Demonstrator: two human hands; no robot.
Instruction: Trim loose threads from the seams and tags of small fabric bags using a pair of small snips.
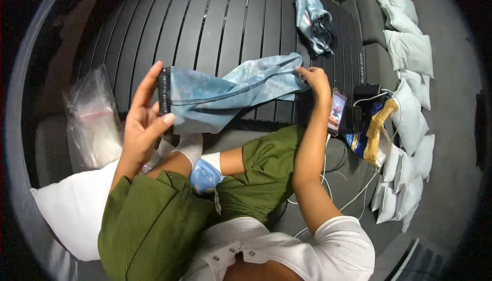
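Observation:
A light-blue, cloudy-patterned fabric sleeve [220, 94] is stretched between my hands above the slatted table's near edge. It has a black elastic band at its left end and a dark seam along its length. My left hand [141, 119] holds the banded end, with index finger and thumb at the band's upper and lower corners. At the other end, my right hand [313, 78] pinches the cloth between thumb and fingers. A second crumpled piece in the same blue cloth with black parts [315, 25] lies on the table at the far right.
A black slatted table [205, 25] fills the far side. A clear plastic bag [95, 122] is on the left, by a white pillow [72, 209]. Right of my forearm are a lit phone [336, 111], white cables [353, 204] and a blue-and-gold packet [376, 132]. Pale cushions [410, 50] line the right.

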